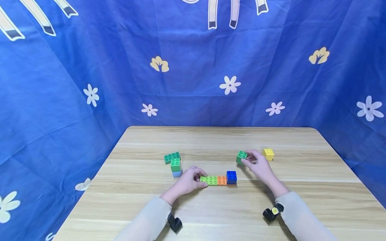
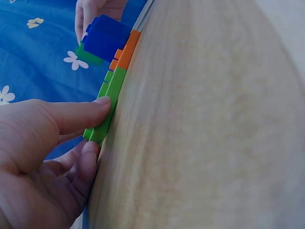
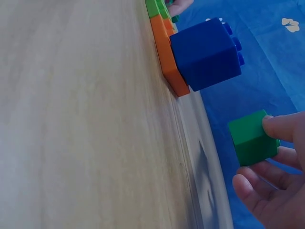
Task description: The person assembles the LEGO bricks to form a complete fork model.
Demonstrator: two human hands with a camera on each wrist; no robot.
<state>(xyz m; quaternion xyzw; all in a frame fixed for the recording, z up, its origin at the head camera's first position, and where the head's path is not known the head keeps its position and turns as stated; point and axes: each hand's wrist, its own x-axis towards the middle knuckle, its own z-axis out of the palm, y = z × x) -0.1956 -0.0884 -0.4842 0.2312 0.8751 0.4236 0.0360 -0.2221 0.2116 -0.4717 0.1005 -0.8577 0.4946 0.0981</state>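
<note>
My left hand (image 1: pixel 188 180) pinches the left end of a flat light green brick (image 1: pixel 212 180) on the table; thumb and fingers lie on its sides in the left wrist view. An orange brick (image 1: pixel 221 180) lies in line against its right end. On the orange brick's far end sits a tall blue brick (image 1: pixel 231 177), studs up. My right hand (image 1: pixel 259 167) holds a green cube brick (image 3: pixel 253 138) between thumb and fingers, above the table, beyond and to the right of the blue brick. Part of the green cube is hidden by fingers.
Left of the row, a green brick (image 1: pixel 175 164) stands on a light blue one (image 1: pixel 177 174). Behind them lies a dark green brick (image 1: pixel 172 157). A yellow cube brick (image 1: pixel 268 154) is right of my right hand. A blue curtain (image 1: pixel 193 67) surrounds the wooden table (image 1: pixel 144 207).
</note>
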